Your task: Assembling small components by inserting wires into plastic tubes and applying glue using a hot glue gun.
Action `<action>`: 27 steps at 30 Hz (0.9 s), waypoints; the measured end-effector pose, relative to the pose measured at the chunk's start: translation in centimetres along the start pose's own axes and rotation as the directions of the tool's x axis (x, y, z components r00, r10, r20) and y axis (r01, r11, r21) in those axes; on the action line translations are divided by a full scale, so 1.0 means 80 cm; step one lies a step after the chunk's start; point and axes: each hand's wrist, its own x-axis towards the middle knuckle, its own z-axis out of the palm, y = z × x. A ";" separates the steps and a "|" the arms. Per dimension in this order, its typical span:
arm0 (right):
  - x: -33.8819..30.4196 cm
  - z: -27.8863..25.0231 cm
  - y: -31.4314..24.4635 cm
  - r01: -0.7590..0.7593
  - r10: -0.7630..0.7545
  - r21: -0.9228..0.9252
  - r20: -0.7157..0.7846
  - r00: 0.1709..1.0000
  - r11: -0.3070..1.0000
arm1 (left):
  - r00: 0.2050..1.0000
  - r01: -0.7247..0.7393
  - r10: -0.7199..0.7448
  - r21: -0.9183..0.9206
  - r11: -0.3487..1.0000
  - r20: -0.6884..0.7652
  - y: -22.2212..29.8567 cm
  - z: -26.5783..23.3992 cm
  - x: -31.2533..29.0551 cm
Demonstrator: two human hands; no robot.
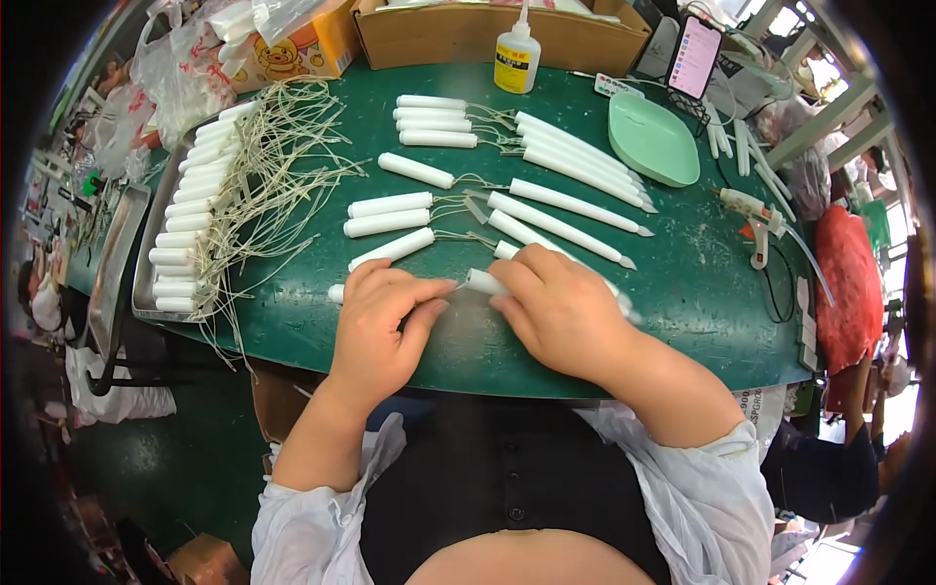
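My right hand (567,310) is closed on a long white candle-shaped stick (485,282), whose blunt end shows left of the fingers; its tip, at the far side of the hand, is blurred. My left hand (380,320) is curled over a short white tube (336,292), and only that tube's left end shows. Its index finger and thumb are close to a thin wire between the two pieces. Beyond the hands lie short white tubes (416,170) wired to long white pointed sticks (575,207), set out in slanted rows.
At the left, a metal tray (146,292) holds several white tubes with tangled pale wires (278,175). Farther back stand a glue bottle (517,60), a cardboard box (458,39) and a phone (695,57). A green dish (651,141) and a glue gun (756,216) lie to the right.
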 end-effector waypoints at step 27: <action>-0.004 -0.005 0.003 -0.319 0.204 0.372 0.318 0.926 0.871 | 0.995 -0.058 0.066 -0.101 0.993 0.078 -0.007 0.014 0.002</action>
